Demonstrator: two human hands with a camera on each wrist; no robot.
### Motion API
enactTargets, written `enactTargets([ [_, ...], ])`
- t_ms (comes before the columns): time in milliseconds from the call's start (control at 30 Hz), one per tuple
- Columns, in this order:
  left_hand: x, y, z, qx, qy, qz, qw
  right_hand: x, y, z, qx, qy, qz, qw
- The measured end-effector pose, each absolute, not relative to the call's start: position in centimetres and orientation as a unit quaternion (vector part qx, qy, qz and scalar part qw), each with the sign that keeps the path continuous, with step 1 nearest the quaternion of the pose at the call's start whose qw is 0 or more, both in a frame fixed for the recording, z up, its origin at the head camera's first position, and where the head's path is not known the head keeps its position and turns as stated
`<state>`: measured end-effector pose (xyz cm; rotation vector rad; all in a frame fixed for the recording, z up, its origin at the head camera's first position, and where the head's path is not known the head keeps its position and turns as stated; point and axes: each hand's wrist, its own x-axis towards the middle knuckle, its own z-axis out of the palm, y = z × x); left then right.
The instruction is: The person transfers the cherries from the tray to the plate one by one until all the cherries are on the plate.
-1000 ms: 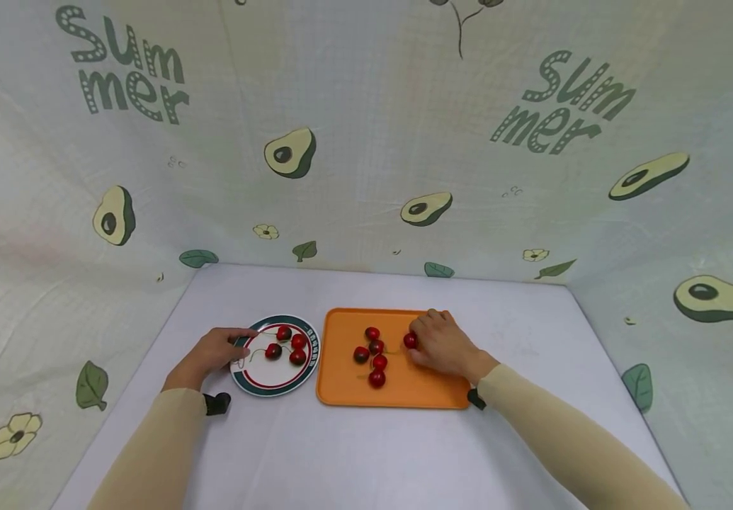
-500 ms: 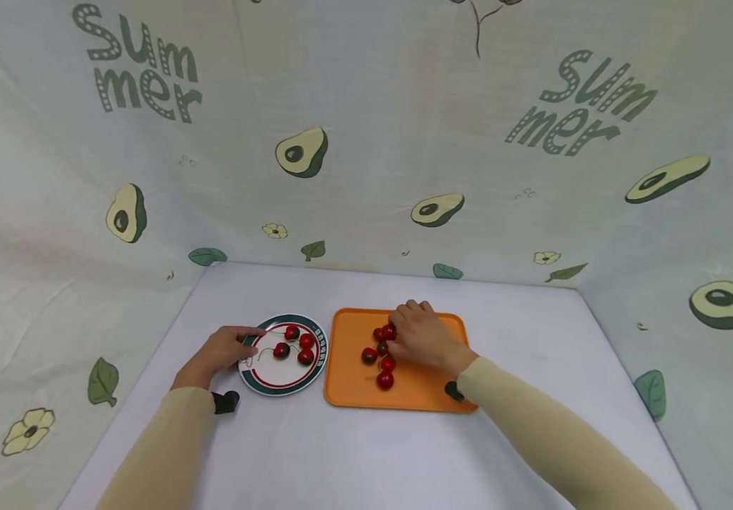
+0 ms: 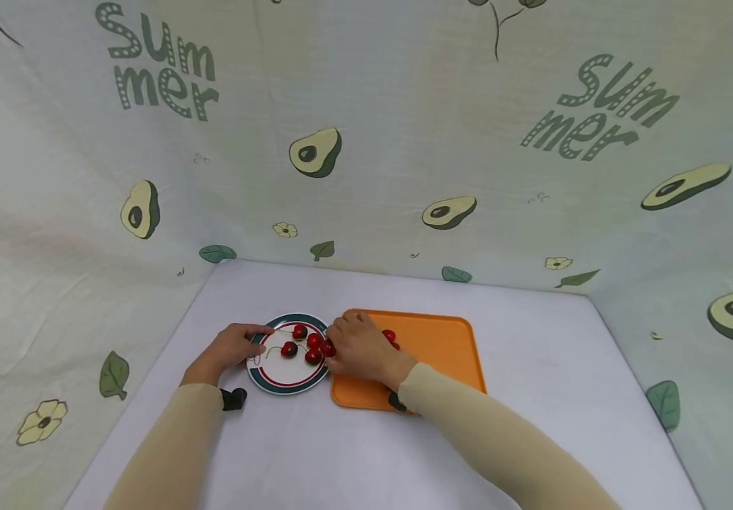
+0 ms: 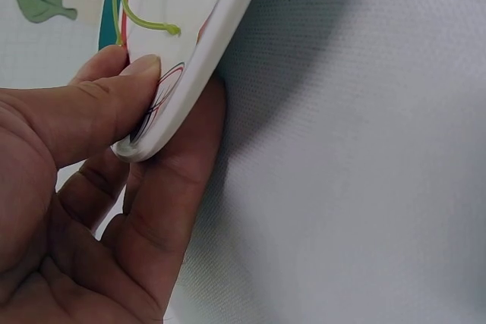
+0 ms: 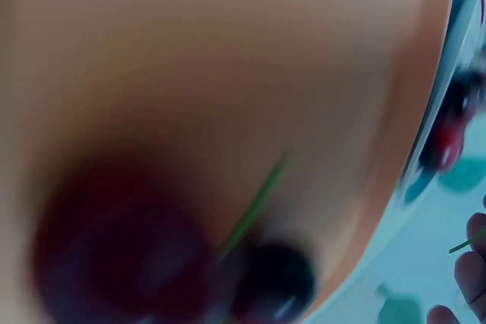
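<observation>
My left hand [image 3: 231,348] grips the near-left rim of a round white plate [image 3: 277,379] with a green and red border. In the left wrist view the thumb [image 4: 99,108] presses on top of the rim and other fingers are underneath. Several red cherries [image 3: 299,331] with green stems lie on the plate. My right hand [image 3: 361,348] holds a cherry [image 3: 328,348] at its fingertips, above where the plate's right rim meets the orange tray [image 3: 442,347]. Other cherries [image 3: 389,335] on the tray are partly hidden behind this hand; the right wrist view of them is blurred.
The plate and the tray stand side by side on a white tabletop [image 3: 290,446]. A pale cloth [image 3: 372,177] printed with avocados and leaves rises behind the table and along both sides.
My right hand has carried the cherry leftward across the tray to the plate's right edge. The left hand keeps its place on the plate rim. The head view has shifted slightly.
</observation>
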<state>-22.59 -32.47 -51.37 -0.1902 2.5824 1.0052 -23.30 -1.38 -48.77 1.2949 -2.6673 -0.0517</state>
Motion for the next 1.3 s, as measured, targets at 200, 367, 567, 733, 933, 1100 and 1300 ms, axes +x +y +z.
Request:
enactTargets([
  [200, -22.7, -32.0, -51.3, -0.064, 0.917, 0.351, 0.179, -22.3, -5.2, -49.5, 0.466, -0.879, -0.045, 0.087],
  [367, -22.7, -31.5, -51.1, -0.063, 0.914, 0.361, 0.176, -22.2, -6.8, -50.4, 0.461, -0.882, -0.064, 0.067],
  [567, -22.6, -30.8, -50.9, -0.053, 0.914, 0.365, 0.171, -22.3, -7.6, -51.2, 0.441, -0.891, -0.084, 0.069],
  [733, -22.6, -30.7, -50.9, -0.057, 0.913, 0.363, 0.176, -22.2, -8.2, -51.4, 0.435, -0.891, -0.09, 0.091],
  [933, -22.7, -31.2, -51.1, -0.054, 0.916, 0.358, 0.175, -22.0, -7.8, -51.0, 0.432, -0.893, -0.086, 0.088],
  [1100, -22.6, -31.9, -51.2, -0.057, 0.914, 0.357, 0.182, -22.1, -5.8, -49.4, 0.433, -0.896, -0.062, 0.079],
  [1300, -22.5, -32.4, -51.3, -0.057, 0.917, 0.349, 0.183, -23.3, -1.2, -48.1, 0.412, -0.906, -0.02, 0.097],
])
